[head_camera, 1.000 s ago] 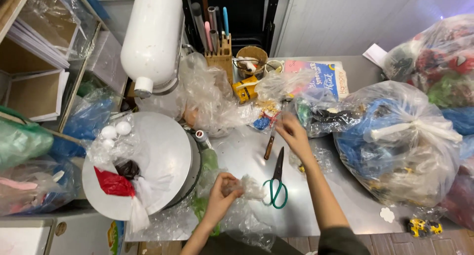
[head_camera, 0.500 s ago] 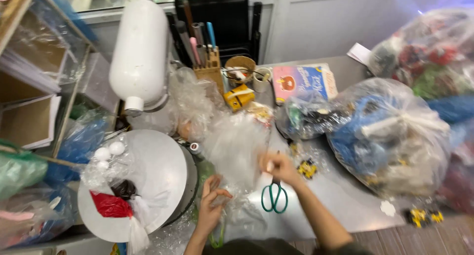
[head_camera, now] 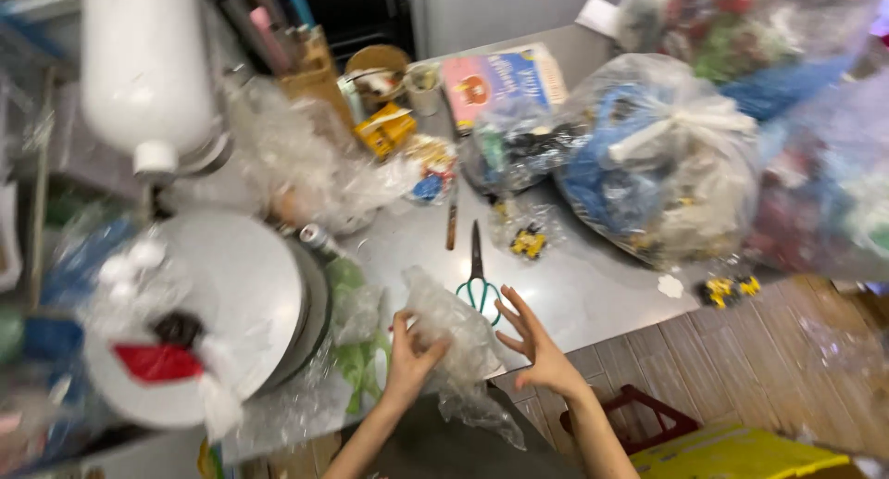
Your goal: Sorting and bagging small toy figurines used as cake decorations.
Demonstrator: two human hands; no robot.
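Our left hand (head_camera: 412, 354) pinches the clear plastic bag (head_camera: 454, 335) at the surface (head_camera: 593, 284) edge — our right hand (head_camera: 537, 345) spread, empty, beside green-handled scissors (head_camera: 477, 275).

Near edge: clear plastic bag (head_camera: 451, 335) on the counter (head_camera: 593, 284), between left hand (head_camera: 410, 357) and right hand (head_camera: 537, 345).
Just beyond: scissors (head_camera: 477, 271), with a small knife (head_camera: 452, 221) to their left.
Left: round lid (head_camera: 227, 308).
Right: large tied bag (head_camera: 657, 155).
Far: book (head_camera: 505, 76).
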